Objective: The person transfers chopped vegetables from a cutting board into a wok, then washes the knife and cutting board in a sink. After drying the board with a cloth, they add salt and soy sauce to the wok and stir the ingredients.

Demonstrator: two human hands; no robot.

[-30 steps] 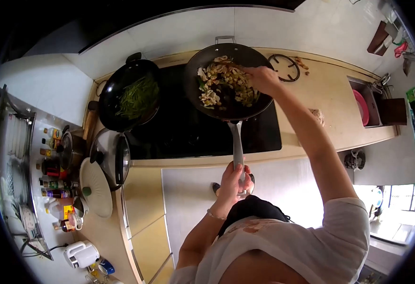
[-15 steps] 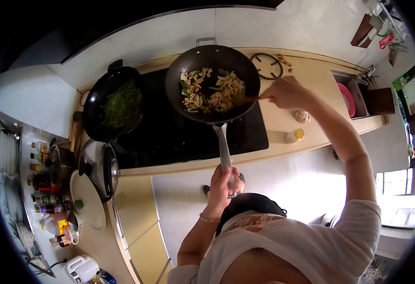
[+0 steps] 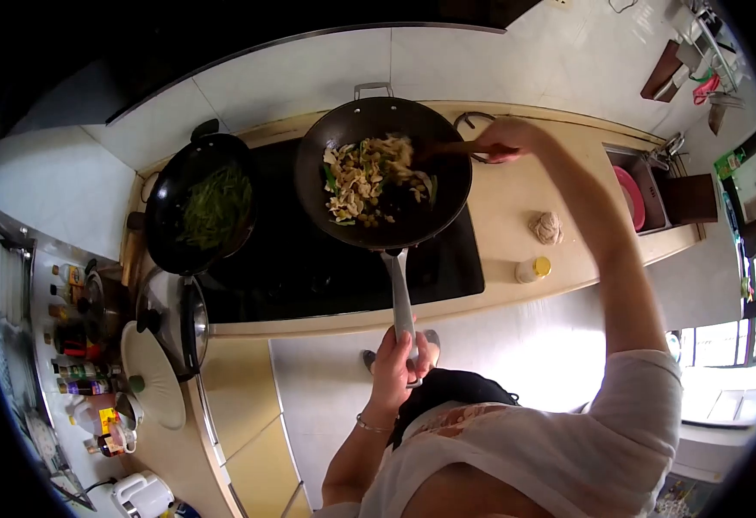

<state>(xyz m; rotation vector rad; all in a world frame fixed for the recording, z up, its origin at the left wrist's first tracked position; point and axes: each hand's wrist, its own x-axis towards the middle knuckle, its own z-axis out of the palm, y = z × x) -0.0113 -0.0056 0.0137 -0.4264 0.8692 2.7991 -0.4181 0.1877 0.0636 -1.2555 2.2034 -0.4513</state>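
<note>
My left hand [image 3: 400,358] is wrapped round the grey handle of a dark wok [image 3: 318,147] on the black cooktop [image 3: 309,276]. In the wok lie pale sliced pieces of food with green bits [image 3: 361,181]. Over the wok's right rim, my right hand [image 3: 509,141] grips a wooden spatula [image 3: 451,148]; its far end is among the food and partly blurred. A second black pan [image 3: 166,237] on the left holds thin green strips [image 3: 214,207].
On the right counter stand a yellow-lidded jar [image 3: 533,269], a pale round bundle [image 3: 546,227] and a pan support ring [image 3: 473,125]. Beyond is a sink with a pink basin [image 3: 628,198]. Pot lids [image 3: 158,380] and several bottles [image 3: 85,371] crowd the left counter.
My right hand has moved up and slightly left with the spatula. Food in the wok has shifted toward the left and upper middle. The left hand keeps its grip on the handle.
</note>
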